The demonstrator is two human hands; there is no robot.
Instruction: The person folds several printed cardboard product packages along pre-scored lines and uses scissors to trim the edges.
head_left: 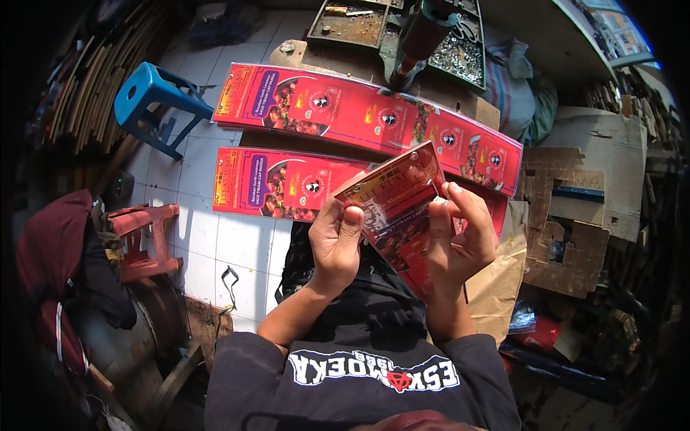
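A long red printed card strip point(402, 208) is held up in front of my chest, tilted, with food pictures on its glossy face. My left hand point(336, 248) grips its left edge, thumb on the face and fingers behind. At the opposite edge my right hand point(460, 241) is closed, thumb and forefinger near a hole. A thin whitish bit shows at those fingertips, too small to name. Beyond my hands lie two groups of similar red printed strips, a far stack point(345, 108) and a nearer stack point(248, 183), which the held strip partly covers.
A bench-mounted press point(424, 36) stands at the far side, beside trays of small metal parts point(460, 54). A blue stool point(147, 100) and a red stool point(147, 237) are at left. Cut cardboard point(568, 215) and brown paper point(496, 287) lie at right.
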